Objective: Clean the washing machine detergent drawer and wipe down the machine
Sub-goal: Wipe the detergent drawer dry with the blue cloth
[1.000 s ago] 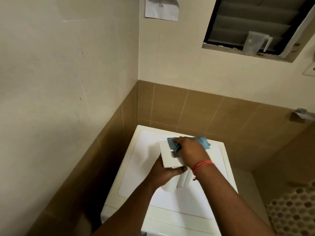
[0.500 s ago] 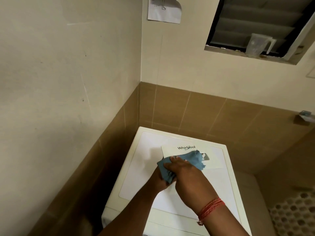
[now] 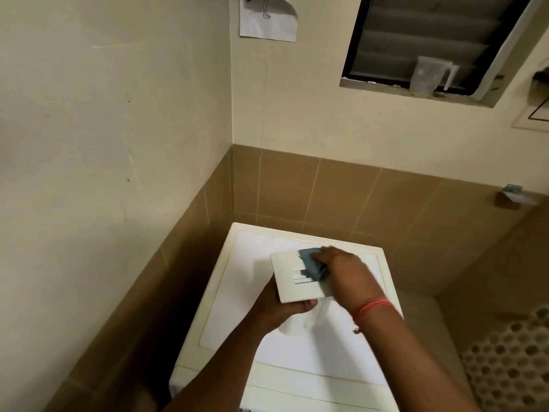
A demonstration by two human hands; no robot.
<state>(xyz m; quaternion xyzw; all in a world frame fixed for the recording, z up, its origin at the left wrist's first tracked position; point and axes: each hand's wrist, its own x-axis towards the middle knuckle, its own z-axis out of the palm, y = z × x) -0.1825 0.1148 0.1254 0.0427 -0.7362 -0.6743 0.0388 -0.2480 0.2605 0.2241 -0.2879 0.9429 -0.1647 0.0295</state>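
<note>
The white plastic detergent drawer (image 3: 292, 275) is held above the top of the white washing machine (image 3: 237, 281), gripped from beneath by the left hand (image 3: 282, 312); a crumpled blue cloth (image 3: 312, 264) is pressed on the drawer's flat front by the right hand (image 3: 341, 267), fingers curled round it.

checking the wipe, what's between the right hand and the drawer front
In the head view a blue cloth lies between the right hand and the drawer front, pressed against its white face. The left hand holds the drawer from below.
</note>
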